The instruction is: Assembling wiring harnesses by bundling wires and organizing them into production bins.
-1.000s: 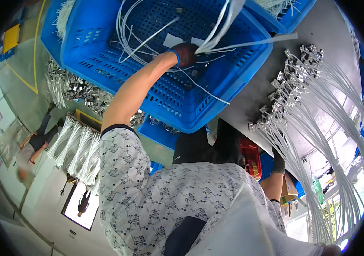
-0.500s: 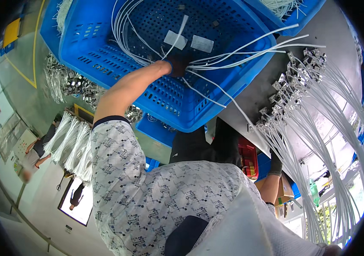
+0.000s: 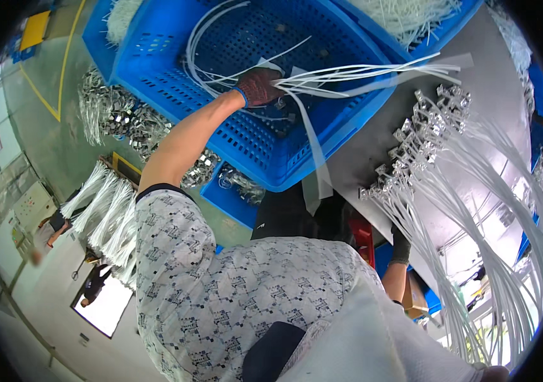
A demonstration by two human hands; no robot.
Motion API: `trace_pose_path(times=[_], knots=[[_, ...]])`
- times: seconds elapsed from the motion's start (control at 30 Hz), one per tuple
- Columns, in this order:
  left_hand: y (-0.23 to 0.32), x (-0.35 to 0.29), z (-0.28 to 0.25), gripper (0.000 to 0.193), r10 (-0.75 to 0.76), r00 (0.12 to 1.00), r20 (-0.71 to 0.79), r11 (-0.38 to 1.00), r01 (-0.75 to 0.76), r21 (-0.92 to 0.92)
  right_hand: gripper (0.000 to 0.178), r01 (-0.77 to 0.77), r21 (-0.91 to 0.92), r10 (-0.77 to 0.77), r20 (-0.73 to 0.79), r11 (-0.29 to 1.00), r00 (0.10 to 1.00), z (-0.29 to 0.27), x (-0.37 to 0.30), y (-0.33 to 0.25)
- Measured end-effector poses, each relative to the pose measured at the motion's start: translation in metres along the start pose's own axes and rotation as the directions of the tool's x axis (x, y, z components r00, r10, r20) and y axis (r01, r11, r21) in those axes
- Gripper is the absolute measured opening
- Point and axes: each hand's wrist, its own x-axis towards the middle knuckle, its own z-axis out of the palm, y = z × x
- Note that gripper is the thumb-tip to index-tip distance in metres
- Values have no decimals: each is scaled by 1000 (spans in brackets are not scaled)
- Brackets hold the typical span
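My left hand [image 3: 260, 87], in a dark red knit glove, is closed around a bunch of white wires [image 3: 341, 79] above the blue perforated basket [image 3: 233, 137]. Their loose ends fan out to the right over the rim, some smeared by motion, and one blurred strand hangs down past the near corner. A loop of the wires curves back inside the basket. At the edge of the grey metal table [image 3: 373, 137] is my right hand [image 3: 401, 246] in a dark glove, beside hanging wires; its fingers are hidden.
Bundles of white wires with silvery metal clips [image 3: 421, 143] lie across the table. A blue bin of white strands [image 3: 405, 16] stands behind. Metal parts [image 3: 119, 118] are heaped at left, near hanging wire bundles [image 3: 103, 213]. Two people stand farther off.
My left hand has risen slightly, gripping the wires, whose ends have swung and blurred. The strand that reached toward the table's clips now hangs by the basket corner. The view has shifted a little.
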Motion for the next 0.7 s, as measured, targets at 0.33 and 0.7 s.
trace_pose_path(times=[0.33, 0.7], knots=[[27, -67, -105, 31, 7, 985, 174, 825, 93, -558, 35, -168, -108, 191, 258, 980, 947, -25, 12, -99], [63, -105, -129, 46, -208, 966, -151, 257, -95, -962, 33, -488, 642, 461, 228, 591, 858, -14, 9, -129]])
